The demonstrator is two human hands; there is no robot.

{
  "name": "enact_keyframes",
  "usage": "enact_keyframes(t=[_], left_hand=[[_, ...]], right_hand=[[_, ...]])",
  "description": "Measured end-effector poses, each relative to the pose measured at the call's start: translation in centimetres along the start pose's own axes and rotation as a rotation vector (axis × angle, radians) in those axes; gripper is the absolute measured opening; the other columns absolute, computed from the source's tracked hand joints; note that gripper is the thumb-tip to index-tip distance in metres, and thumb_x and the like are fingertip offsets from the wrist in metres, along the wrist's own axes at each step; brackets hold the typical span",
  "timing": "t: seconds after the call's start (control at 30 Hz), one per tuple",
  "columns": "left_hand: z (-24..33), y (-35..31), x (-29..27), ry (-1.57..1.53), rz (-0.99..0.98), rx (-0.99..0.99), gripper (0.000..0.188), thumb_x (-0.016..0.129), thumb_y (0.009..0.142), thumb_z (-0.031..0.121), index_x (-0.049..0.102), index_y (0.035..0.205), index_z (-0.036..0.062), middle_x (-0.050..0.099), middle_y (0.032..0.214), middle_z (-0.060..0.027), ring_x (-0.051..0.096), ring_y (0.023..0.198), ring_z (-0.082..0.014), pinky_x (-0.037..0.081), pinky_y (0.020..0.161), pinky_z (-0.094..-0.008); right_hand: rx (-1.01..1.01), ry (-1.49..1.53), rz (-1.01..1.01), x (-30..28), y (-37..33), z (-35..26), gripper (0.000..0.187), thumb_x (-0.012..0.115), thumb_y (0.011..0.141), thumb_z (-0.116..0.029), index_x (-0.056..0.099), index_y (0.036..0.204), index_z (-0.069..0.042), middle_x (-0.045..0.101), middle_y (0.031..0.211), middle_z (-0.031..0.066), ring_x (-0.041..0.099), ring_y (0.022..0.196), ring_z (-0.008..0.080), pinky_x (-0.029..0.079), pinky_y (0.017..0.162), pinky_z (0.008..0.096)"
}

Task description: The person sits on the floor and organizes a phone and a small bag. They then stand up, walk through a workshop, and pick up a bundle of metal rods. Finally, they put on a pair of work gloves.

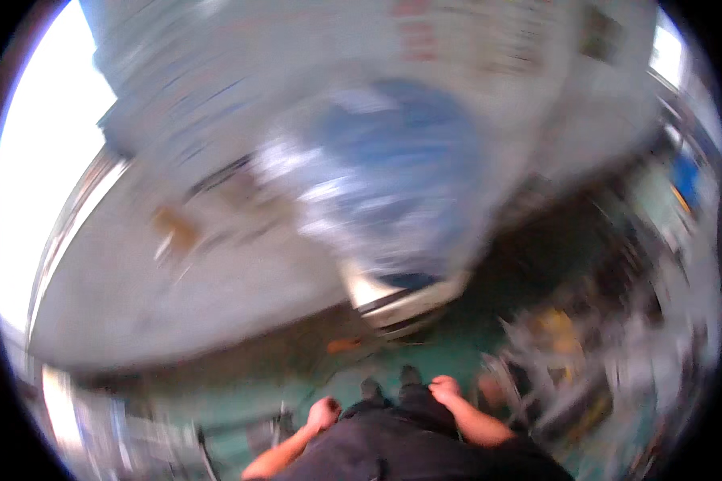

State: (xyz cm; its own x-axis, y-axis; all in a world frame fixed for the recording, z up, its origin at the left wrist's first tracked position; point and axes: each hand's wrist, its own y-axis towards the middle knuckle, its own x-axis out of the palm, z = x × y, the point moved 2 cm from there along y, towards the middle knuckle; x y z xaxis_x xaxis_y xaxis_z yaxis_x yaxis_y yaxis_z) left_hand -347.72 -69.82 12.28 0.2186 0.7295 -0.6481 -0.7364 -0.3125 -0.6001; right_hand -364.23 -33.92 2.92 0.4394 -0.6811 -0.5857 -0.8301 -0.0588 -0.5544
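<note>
My left hand (323, 414) hangs low beside my dark clothing, its fingers curled in, with nothing seen in it. On the other side, my right hand (445, 390) is also held low near my thigh, fingers curled, and no object shows in it. Both hands are apart from the table. Nearest ahead of them is a large blue bundle (409, 160) under shiny clear plastic, which covers most of a cream-coloured machine or stand (409, 309) at the table's front edge. Motion blur hides the details.
A wide grey-white table (217, 313) spans the view ahead. A small brown-yellow item (177, 228) lies on it at left. Blurred clutter with a yellow piece (560, 333) stands at right. A dark frame (241, 425) is at lower left on the green floor (289, 393).
</note>
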Motion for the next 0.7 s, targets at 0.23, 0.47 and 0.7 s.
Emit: enact_keyframes(t=[0.23, 0.47, 0.7], left_hand=[[0.2, -9.9, 3.7, -0.434, 0.299, -0.225, 0.022, 0.068, 0.088, 0.021, 0.066, 0.104, 0.0057, 0.072, 0.100, -0.0180, 0.069, 0.097, -0.0360, 0.053, 0.084, -0.0464], [-4.9, -15.5, 9.0, -0.738, 0.510, -0.414, 0.020, 0.068, 0.089, 0.022, 0.068, 0.101, 0.0061, 0.072, 0.098, -0.0168, 0.069, 0.097, -0.0329, 0.053, 0.084, -0.0461], [-12.5, -27.6, 11.5, -0.796, 0.622, -0.758, 0.025, 0.066, 0.088, 0.025, 0.070, 0.107, 0.0084, 0.073, 0.106, -0.0147, 0.070, 0.100, -0.0319, 0.055, 0.087, -0.0445]], right_hand=[[-0.047, 0.035, -0.508, 4.1, 1.3, -4.0, 0.027, 0.068, 0.083, -0.001, 0.066, 0.110, 0.000, 0.066, 0.079, 0.0085, 0.064, 0.062, 0.0190, 0.049, 0.051, 0.0332], [-0.495, -0.244, -0.650, 11.2, 7.3, -9.7, 0.028, 0.069, 0.084, 0.000, 0.063, 0.111, 0.003, 0.065, 0.079, 0.0077, 0.062, 0.062, 0.0165, 0.049, 0.052, 0.0320], [-0.506, -0.142, -0.867, 22.1, -3.6, -21.1, 0.032, 0.066, 0.090, -0.003, 0.062, 0.121, 0.002, 0.066, 0.091, 0.0080, 0.062, 0.065, 0.0146, 0.049, 0.055, 0.0281]])
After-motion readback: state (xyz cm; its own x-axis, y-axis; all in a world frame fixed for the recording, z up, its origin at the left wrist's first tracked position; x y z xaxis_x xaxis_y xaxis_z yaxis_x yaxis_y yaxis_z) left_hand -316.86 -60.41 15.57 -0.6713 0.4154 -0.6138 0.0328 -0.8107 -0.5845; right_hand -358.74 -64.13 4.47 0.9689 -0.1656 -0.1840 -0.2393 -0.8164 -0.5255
